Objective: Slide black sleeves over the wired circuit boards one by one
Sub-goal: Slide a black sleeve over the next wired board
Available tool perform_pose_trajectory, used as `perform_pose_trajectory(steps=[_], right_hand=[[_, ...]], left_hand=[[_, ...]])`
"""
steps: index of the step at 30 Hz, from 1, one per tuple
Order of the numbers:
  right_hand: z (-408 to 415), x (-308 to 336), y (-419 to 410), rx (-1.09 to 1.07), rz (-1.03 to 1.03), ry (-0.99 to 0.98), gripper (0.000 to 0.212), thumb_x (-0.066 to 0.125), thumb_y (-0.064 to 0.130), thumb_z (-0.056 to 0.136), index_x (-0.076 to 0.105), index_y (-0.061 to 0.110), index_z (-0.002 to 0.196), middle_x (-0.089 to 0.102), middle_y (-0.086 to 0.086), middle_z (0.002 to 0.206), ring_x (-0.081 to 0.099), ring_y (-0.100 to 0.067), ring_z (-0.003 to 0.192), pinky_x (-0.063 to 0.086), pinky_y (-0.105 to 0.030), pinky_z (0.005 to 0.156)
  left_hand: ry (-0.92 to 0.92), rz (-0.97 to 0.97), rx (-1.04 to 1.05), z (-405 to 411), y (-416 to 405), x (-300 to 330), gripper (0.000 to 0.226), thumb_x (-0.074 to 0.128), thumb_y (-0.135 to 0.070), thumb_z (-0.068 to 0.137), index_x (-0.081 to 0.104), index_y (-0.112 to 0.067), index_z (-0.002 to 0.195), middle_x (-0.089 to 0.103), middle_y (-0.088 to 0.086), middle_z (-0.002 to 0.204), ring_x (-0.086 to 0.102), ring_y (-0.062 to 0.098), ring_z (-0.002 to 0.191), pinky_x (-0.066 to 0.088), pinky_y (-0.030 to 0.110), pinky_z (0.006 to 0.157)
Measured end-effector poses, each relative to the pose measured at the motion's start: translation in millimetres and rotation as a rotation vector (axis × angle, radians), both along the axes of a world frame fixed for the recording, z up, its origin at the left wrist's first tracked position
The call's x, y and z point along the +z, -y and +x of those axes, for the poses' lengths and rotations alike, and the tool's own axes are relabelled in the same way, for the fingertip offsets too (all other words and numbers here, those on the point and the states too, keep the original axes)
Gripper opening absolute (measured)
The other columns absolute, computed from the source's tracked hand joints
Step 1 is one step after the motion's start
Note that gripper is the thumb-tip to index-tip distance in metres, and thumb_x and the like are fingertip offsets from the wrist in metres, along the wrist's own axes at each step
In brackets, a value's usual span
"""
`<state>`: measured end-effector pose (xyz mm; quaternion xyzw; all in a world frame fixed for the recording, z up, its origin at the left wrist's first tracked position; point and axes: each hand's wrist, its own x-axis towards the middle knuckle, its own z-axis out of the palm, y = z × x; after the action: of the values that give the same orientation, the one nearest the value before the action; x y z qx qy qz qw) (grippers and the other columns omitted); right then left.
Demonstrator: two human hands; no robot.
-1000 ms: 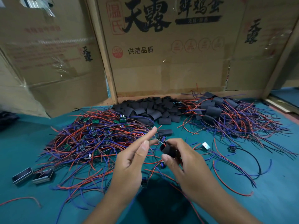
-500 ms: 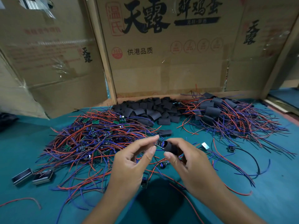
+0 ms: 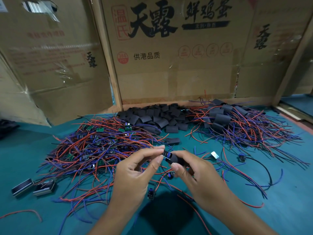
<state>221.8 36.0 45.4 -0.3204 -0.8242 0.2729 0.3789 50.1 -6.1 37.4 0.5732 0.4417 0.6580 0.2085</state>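
Sleeve [image 3: 174, 158]: pinched by right hand [image 3: 194, 173], mouth toward the left hand.
Board [image 3: 166, 153]: gripped at left hand [image 3: 135, 168] fingertips, partly entered.
Done: sleeved units [image 3: 220, 119] piled beyond the right hand.
Left: bare wired boards [image 3: 94, 146] heaped beyond the left hand; spare sleeves [image 3: 152, 116] farther back.

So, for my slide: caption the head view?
Left hand feeds a circuit board into a black sleeve held by the right hand.

Small assembly workshop: teal bench [image 3: 279, 209], heaped wired circuit boards [image 3: 101, 146], black sleeves [image 3: 152, 116], cardboard walls [image 3: 177, 73].
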Motion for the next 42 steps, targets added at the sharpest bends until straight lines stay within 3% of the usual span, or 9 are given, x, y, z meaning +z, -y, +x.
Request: perform_pose_trajectory(steps=[6, 14, 21, 25, 31, 35, 38, 40, 42], right_hand=[[0.2, 1.2, 0.4, 0.011, -0.020, -0.022, 0.008, 0.055, 0.028, 0.097, 0.061, 0.030, 0.102, 0.060, 0.025, 0.080, 0.057, -0.002, 0.080, 0.039, -0.012, 0.070], [-0.8, 0.8, 0.3, -0.013, 0.002, -0.039, 0.015, 0.057, 0.032, 0.094, 0.064, 0.026, 0.107, 0.062, 0.020, 0.085, 0.056, 0.002, 0.082, 0.039, -0.010, 0.071], [-1.5, -3.9, -1.1, 0.005, -0.009, -0.056, 0.026, 0.051, 0.041, 0.095, 0.062, 0.029, 0.115, 0.065, 0.018, 0.092, 0.063, -0.008, 0.088, 0.048, -0.025, 0.078], [-1.8, -6.7, -2.2, -0.019, -0.021, -0.076, 0.019, 0.050, 0.039, 0.098, 0.061, 0.034, 0.113, 0.064, 0.022, 0.088, 0.064, -0.009, 0.087, 0.045, -0.017, 0.073], [-1.5, -3.8, -1.7, -0.087, 0.005, -0.067, 0.031, 0.046, 0.043, 0.093, 0.064, 0.025, 0.112, 0.065, 0.015, 0.077, 0.060, -0.002, 0.074, 0.042, -0.013, 0.068], [-2.4, -5.5, -1.9, -0.091, 0.079, 0.032, 0.016, 0.064, 0.025, 0.092, 0.063, 0.023, 0.108, 0.062, 0.017, 0.085, 0.054, 0.003, 0.077, 0.039, -0.011, 0.071], [-2.2, -10.4, -3.0, -0.154, 0.124, 0.072, 0.010, 0.061, 0.019, 0.093, 0.063, 0.021, 0.102, 0.054, 0.019, 0.074, 0.048, 0.009, 0.069, 0.034, -0.007, 0.067], [-1.6, -12.7, -2.8, -0.165, 0.137, 0.105, 0.004, 0.057, 0.023, 0.096, 0.060, 0.022, 0.098, 0.050, 0.018, 0.069, 0.048, 0.001, 0.067, 0.036, -0.013, 0.065], [-0.2, -12.5, -3.2, -0.167, 0.154, 0.171, 0.008, 0.052, 0.031, 0.098, 0.056, 0.024, 0.096, 0.056, 0.013, 0.075, 0.053, -0.009, 0.071, 0.044, -0.032, 0.068]], left_hand=[[-0.001, 0.003, 0.005, -0.8, -0.4, 0.5, 0.018, 0.072, -0.014, 0.084, 0.077, -0.023, 0.098, 0.076, -0.004, 0.103, 0.071, 0.016, 0.101, 0.053, 0.023, 0.088], [-0.108, 0.013, 0.014, -0.4, 0.0, -3.1, 0.016, 0.073, -0.017, 0.085, 0.075, -0.024, 0.100, 0.075, -0.008, 0.106, 0.070, 0.014, 0.103, 0.052, 0.025, 0.090], [-0.170, -0.062, -0.001, 1.4, 1.5, -3.2, 0.018, 0.064, -0.032, 0.090, 0.075, -0.034, 0.105, 0.074, -0.015, 0.108, 0.068, 0.007, 0.107, 0.046, 0.015, 0.091], [-0.181, -0.114, -0.042, 3.5, 3.2, -2.2, 0.022, 0.058, -0.037, 0.093, 0.073, -0.038, 0.110, 0.071, -0.018, 0.115, 0.064, 0.005, 0.114, 0.044, 0.014, 0.095], [-0.145, -0.245, -0.183, 8.1, 1.8, -5.0, 0.031, 0.050, -0.034, 0.097, 0.068, -0.034, 0.122, 0.063, -0.023, 0.128, 0.051, -0.001, 0.128, 0.035, 0.012, 0.105], [-0.175, -0.244, -0.198, 7.2, 0.2, -7.5, 0.033, 0.046, -0.040, 0.099, 0.066, -0.034, 0.125, 0.060, -0.026, 0.131, 0.047, -0.003, 0.132, 0.031, 0.008, 0.106], [-0.196, -0.249, -0.208, 6.6, -0.1, -10.9, 0.039, 0.045, -0.051, 0.095, 0.065, -0.038, 0.126, 0.059, -0.025, 0.133, 0.046, -0.002, 0.133, 0.031, 0.011, 0.107], [-0.203, -0.263, -0.206, 6.1, 0.2, -13.7, 0.041, 0.047, -0.055, 0.094, 0.060, -0.041, 0.131, 0.060, -0.024, 0.133, 0.048, -0.002, 0.131, 0.035, 0.016, 0.107], [-0.301, -0.265, -0.156, 3.8, 0.6, -14.2, 0.048, 0.047, -0.060, 0.093, 0.046, -0.048, 0.140, 0.058, -0.030, 0.132, 0.048, -0.005, 0.130, 0.039, 0.015, 0.103]])
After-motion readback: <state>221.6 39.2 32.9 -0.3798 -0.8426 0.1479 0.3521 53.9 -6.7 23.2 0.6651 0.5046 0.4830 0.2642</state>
